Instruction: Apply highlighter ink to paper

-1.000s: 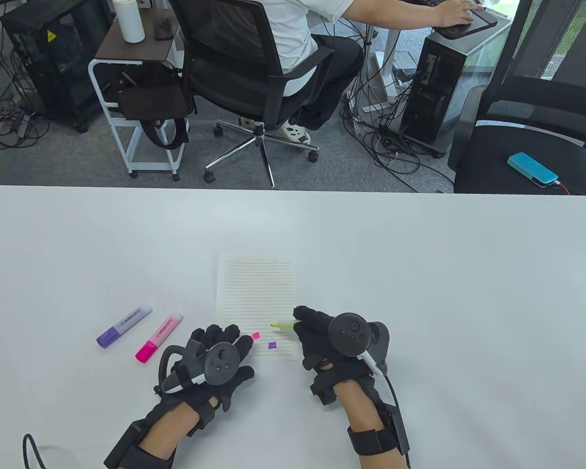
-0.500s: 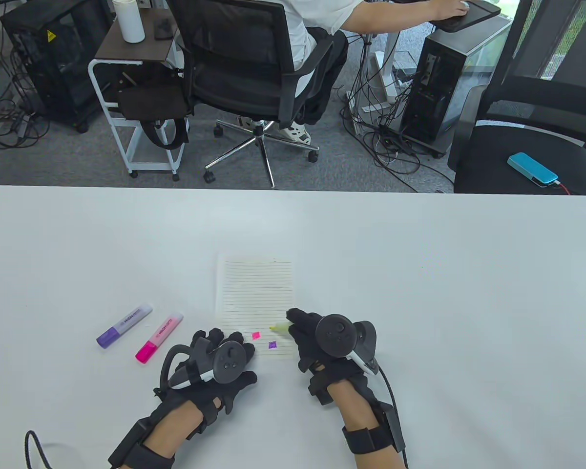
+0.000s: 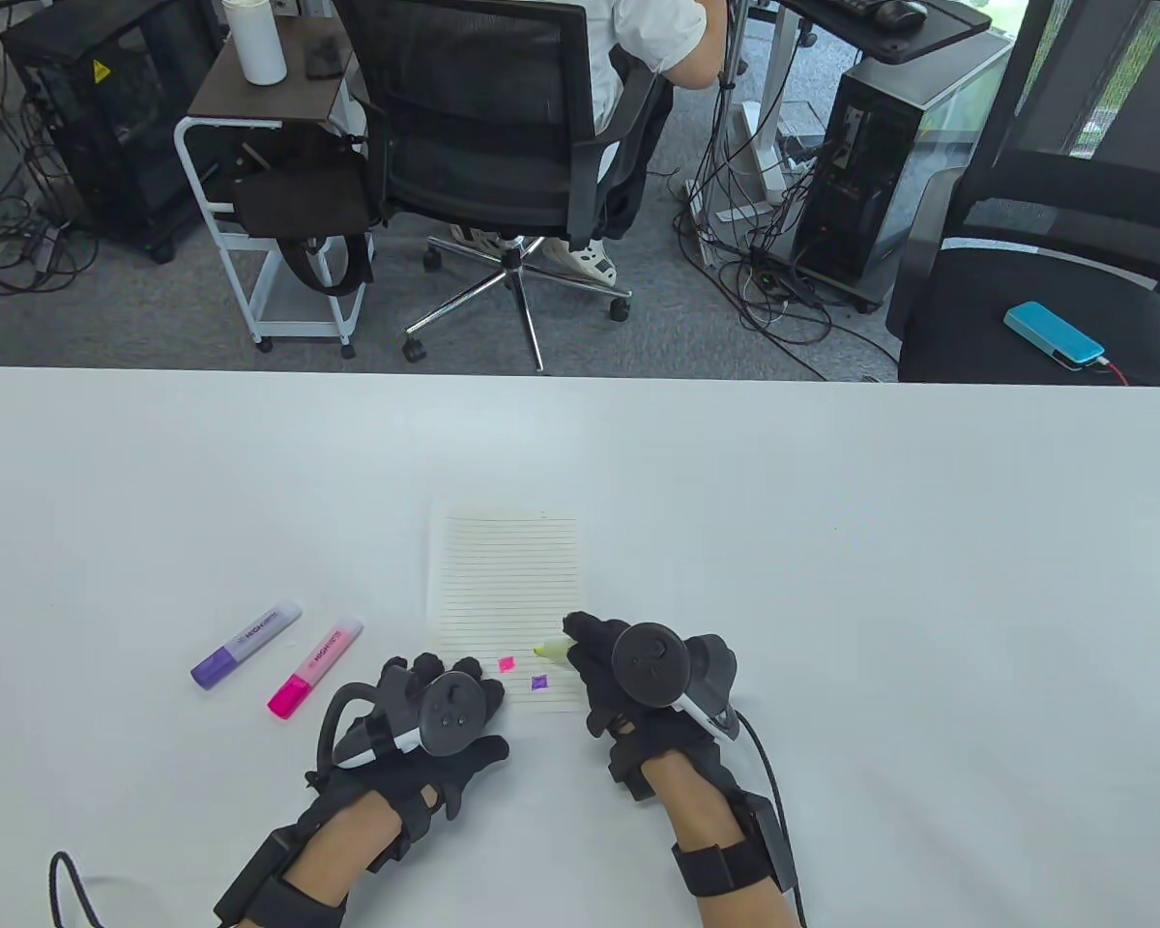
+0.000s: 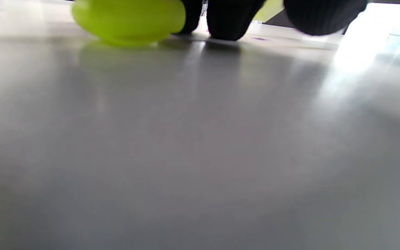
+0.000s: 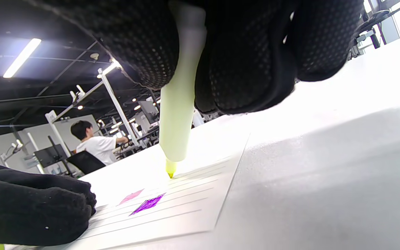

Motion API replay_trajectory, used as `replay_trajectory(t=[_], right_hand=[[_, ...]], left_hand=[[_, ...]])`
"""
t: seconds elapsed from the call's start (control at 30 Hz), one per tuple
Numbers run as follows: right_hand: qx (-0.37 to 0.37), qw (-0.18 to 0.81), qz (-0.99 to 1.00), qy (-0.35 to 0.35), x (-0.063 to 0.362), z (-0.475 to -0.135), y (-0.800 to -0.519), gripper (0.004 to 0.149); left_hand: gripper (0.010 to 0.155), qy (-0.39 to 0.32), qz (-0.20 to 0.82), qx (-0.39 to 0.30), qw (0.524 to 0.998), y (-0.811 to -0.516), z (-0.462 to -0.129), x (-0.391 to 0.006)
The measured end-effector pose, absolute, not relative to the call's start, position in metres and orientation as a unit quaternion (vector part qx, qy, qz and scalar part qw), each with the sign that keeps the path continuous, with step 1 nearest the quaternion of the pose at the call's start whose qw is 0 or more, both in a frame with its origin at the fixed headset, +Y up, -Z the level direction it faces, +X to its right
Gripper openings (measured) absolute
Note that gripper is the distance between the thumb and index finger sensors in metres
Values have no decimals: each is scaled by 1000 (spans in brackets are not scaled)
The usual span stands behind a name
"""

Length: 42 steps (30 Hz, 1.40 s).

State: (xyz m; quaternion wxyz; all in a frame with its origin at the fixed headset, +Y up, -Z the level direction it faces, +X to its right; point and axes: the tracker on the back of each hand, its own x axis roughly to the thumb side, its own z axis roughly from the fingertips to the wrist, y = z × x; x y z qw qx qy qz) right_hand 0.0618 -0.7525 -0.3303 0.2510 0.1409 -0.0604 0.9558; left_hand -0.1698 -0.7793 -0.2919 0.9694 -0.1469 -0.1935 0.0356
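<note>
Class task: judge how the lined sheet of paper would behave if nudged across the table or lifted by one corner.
The lined paper looks thin and lies flat, so it would probably droop when lifted. On the smooth table it would likely slide easily, which may be why the left hand rests at its corner.

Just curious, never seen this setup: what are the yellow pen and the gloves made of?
The yellow highlighter looks like smooth, slightly translucent plastic, with a felt-like tip. The gloves on the hands, as on the right hand, seem a black knitted fabric with a dotted mesh weave.

Two gloved hands, tracker on each back: left hand [image 3: 435, 710] palm down on the surface [image 3: 831, 580], fingers straight and flat; right hand [image 3: 628, 672] with curled fingers [image 5: 252, 55] pinching a yellow highlighter [image 5: 179, 114], tip pointing down and leftward.
</note>
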Motion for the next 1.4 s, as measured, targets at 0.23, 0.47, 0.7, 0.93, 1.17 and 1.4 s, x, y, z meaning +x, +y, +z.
replay_trajectory(t=[0.23, 0.47, 0.7, 0.93, 1.17, 1.4], right_hand=[[144, 249, 957, -44, 64, -330, -748, 38], [138, 256, 955, -67, 65, -329, -749, 39], [134, 251, 956, -72, 63, -330, -751, 39], [131, 238, 960, -67, 61, -330, -752, 39], [117, 231, 963, -71, 66, -331, -751, 39], [113, 230, 964, -74, 67, -331, -751, 39]], left_hand=[[69, -192, 42, -151, 969, -779, -292, -170], [69, -192, 45, -153, 968, -779, -292, -171], [69, -192, 46, -154, 968, -779, -293, -171], [69, -192, 49, -156, 968, -778, -292, -171], [69, -191, 50, -157, 968, -778, -292, -171], [69, -191, 51, -158, 967, -778, -293, -171]])
